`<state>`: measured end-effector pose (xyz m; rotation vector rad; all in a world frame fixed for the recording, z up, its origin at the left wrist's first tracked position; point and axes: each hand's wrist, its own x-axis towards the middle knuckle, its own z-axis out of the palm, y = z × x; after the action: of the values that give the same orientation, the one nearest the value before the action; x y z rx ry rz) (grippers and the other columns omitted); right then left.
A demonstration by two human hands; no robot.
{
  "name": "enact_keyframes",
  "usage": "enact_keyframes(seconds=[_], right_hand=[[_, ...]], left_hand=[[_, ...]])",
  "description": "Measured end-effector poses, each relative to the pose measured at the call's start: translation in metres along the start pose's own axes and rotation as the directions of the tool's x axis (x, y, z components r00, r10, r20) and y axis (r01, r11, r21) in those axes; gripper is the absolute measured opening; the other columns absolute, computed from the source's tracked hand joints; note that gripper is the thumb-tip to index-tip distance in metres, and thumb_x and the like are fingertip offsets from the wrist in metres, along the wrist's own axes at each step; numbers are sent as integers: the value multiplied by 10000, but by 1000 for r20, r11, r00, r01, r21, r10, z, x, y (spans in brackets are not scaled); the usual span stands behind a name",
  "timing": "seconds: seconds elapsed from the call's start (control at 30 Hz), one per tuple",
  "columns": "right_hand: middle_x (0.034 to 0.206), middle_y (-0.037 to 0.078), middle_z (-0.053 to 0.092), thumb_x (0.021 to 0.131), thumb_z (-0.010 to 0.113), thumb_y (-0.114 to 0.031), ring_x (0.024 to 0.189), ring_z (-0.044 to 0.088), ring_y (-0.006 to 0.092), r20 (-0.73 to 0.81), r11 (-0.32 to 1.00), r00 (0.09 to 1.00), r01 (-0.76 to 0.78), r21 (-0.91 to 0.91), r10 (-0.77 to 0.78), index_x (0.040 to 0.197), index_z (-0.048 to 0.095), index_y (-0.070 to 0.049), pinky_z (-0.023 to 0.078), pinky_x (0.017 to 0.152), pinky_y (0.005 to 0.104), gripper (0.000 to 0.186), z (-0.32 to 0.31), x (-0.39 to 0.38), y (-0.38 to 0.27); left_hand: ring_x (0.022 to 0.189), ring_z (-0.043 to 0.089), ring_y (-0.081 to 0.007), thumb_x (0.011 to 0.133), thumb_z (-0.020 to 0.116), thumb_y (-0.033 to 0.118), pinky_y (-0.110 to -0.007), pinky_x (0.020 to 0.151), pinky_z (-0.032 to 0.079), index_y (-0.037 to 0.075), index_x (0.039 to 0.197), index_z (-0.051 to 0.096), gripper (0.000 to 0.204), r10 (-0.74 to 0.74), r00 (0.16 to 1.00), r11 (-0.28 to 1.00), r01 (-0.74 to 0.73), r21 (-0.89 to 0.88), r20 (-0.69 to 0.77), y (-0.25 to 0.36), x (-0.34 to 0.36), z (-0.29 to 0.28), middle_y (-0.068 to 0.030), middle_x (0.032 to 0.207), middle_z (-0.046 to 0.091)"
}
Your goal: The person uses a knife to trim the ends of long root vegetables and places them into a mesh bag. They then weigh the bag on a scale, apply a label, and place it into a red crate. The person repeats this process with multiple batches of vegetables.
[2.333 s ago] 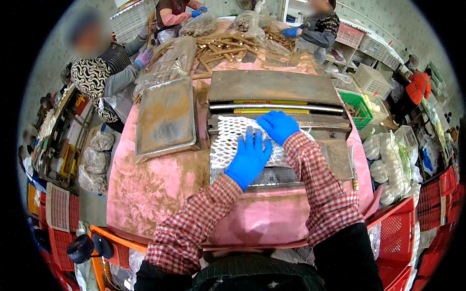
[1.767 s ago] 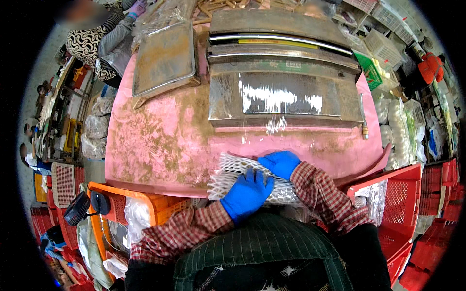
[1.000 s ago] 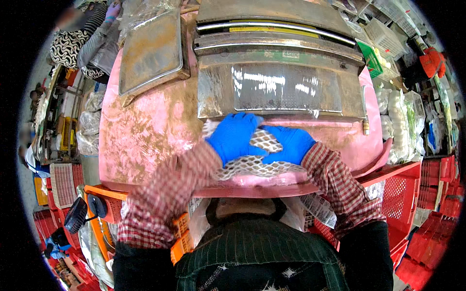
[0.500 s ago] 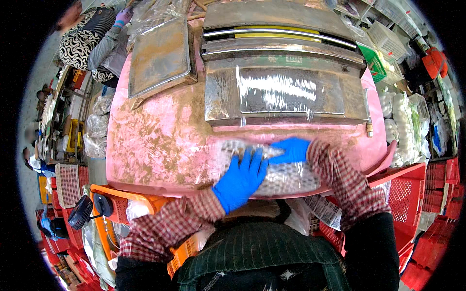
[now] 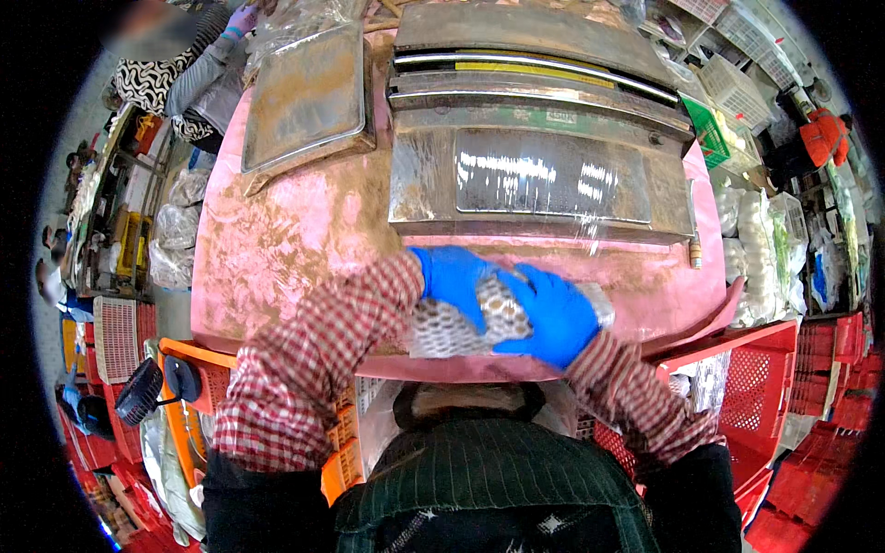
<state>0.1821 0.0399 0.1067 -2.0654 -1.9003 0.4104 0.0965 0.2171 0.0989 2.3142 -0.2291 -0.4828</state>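
Note:
My left hand [image 5: 454,279], in a blue glove, curls over a white foam-net bundle [image 5: 438,327] in shiny clear film at the near edge of the pink-covered table [image 5: 277,267]. My right hand [image 5: 548,318], also blue-gloved, grips the bundle from the right, its fingers over the netting; what lies inside is hidden. Just beyond stands a stained steel wrapping machine [image 5: 544,198] with silver bars and a film-covered plate. A knife-like tool with a wooden handle [image 5: 695,253] lies by its right side.
A steel tray [image 5: 304,101] sits back left, near a co-worker [image 5: 161,83]; another person [image 5: 820,138] stands far right. A green basket [image 5: 705,129] and white bags [image 5: 751,258] are at right. An orange crate [image 5: 194,359] and red crate [image 5: 747,396] flank me below.
The bundle came from the machine's plate down to the table's near edge. In the last half second my left hand moved up to its far side and my right hand shifted down.

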Motion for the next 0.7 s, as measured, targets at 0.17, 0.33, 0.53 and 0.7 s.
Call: enact_keyframes(seconds=[0.17, 0.33, 0.53, 0.7], right_hand=[[1066, 188, 471, 611, 540, -568, 977, 460, 311, 235, 942, 972, -61, 330, -20, 1143, 400, -99, 363, 836, 355, 722, -5, 39, 54], [1130, 186, 423, 661, 420, -627, 1042, 409, 323, 506, 933, 849, -292, 210, 152, 1145, 405, -68, 316, 886, 367, 740, 1, 71, 76], [1134, 181, 423, 783, 289, -536, 1044, 412, 308, 585, 929, 801, -303, 213, 127, 1136, 422, -81, 296, 903, 377, 591, 3, 80, 81], [1149, 164, 394, 795, 363, -438, 1014, 424, 290, 715, 615, 699, -566, 549, 5, 1129, 422, -76, 325, 874, 357, 496, 18, 38, 49]], left_hand=[[981, 429, -312, 580, 621, 453, -403, 859, 307, 77, 1159, 377, 733, -18, 874, 913, 212, 348, -485, 19, -14, 11, -132, 1085, 457], [1131, 282, -318, 705, 495, 245, -466, 898, 250, 39, 1180, 330, 544, -65, 835, 521, 496, 695, -546, 42, -17, 69, -170, 1229, 298], [986, 424, -313, 688, 470, 153, -394, 779, 392, -25, 1158, 322, 524, 85, 827, 501, 446, 741, -556, 18, -1, 60, -191, 1133, 385], [896, 474, -319, 661, 499, 105, -379, 714, 435, -64, 1146, 306, 548, 1, 922, 759, 251, 601, -386, 58, -34, 88, -216, 1041, 435]])
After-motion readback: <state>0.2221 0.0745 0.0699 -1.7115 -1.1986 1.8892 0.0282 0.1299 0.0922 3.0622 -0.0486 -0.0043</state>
